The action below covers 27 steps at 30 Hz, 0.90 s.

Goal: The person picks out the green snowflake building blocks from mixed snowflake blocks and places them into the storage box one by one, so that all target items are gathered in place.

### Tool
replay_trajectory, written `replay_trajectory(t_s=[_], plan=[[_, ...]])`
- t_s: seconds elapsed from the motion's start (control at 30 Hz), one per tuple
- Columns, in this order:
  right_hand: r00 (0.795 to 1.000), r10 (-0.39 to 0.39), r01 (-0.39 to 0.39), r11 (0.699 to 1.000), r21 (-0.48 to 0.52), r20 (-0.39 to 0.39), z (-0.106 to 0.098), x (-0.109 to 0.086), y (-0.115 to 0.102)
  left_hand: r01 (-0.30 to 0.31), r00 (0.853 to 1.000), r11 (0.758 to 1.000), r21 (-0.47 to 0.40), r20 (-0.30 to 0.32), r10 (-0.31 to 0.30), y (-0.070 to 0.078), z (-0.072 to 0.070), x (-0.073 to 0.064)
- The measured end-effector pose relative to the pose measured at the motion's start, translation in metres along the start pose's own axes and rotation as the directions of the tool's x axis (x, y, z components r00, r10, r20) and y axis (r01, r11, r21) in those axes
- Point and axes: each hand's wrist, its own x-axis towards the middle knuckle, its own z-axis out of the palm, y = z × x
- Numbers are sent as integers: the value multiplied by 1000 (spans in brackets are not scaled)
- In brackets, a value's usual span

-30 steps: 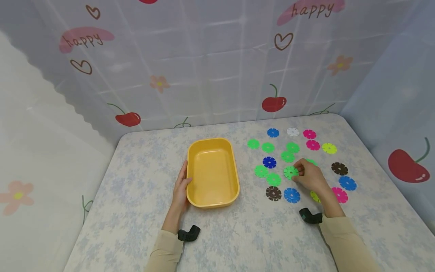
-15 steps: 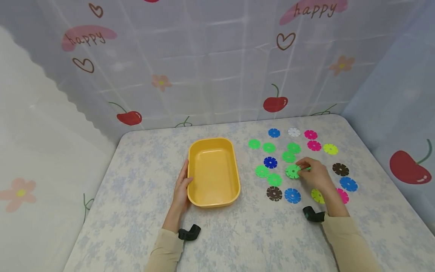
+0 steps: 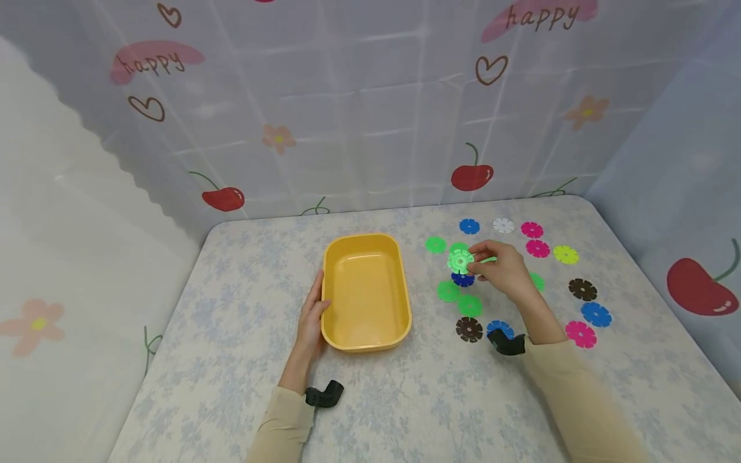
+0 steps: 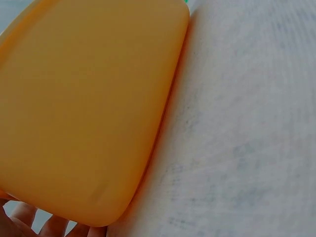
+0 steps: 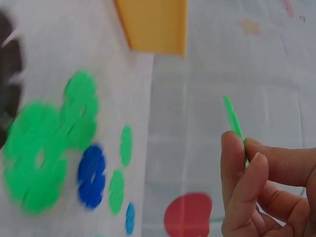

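My right hand [image 3: 502, 267] pinches a green notched plastic disc [image 3: 460, 262] between thumb and fingers. The disc is raised above the table and partly covers a dark blue disc [image 3: 463, 280]. Edge-on, the same green disc [image 5: 232, 116] shows in the right wrist view. A yellow plastic tray [image 3: 366, 348] stands on the table with nothing inside. At its left side my left hand [image 3: 309, 326] holds it, the thumb over the rim and the fingers along the outer wall. In the left wrist view the tray's side [image 4: 98, 108] hides most of that hand.
Several more discs lie flat right of the tray, among them a white disc [image 3: 503, 225], a yellow disc [image 3: 565, 254], a pink disc [image 3: 581, 334] and a brown disc [image 3: 582, 289]. A printed curtain [image 3: 370, 109] hangs behind the table [image 3: 405, 411].
The right hand has picked up the green disc and carried it up and left, towards the tray. The left hand stays at the tray.
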Motion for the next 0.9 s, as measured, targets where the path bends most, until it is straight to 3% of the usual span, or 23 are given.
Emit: replay_trajectory(t_s=[0.23, 0.43, 0.63, 0.9], plan=[[999, -24, 21, 997, 75, 45, 35, 22, -41, 2, 1000, 1000, 8, -11, -1, 0, 0, 0], [991, -39, 22, 991, 131, 127, 65, 37, -67, 5, 1000, 1000, 3, -4, -5, 0, -1, 0], [970, -65, 26, 985, 168, 233, 96, 54, -79, 7, 1000, 1000, 6, -12, -7, 2, -1, 0], [952, -83, 55, 993, 101, 294, 130, 72, -83, 8, 1000, 1000, 24, -13, -8, 2, 0, 0]])
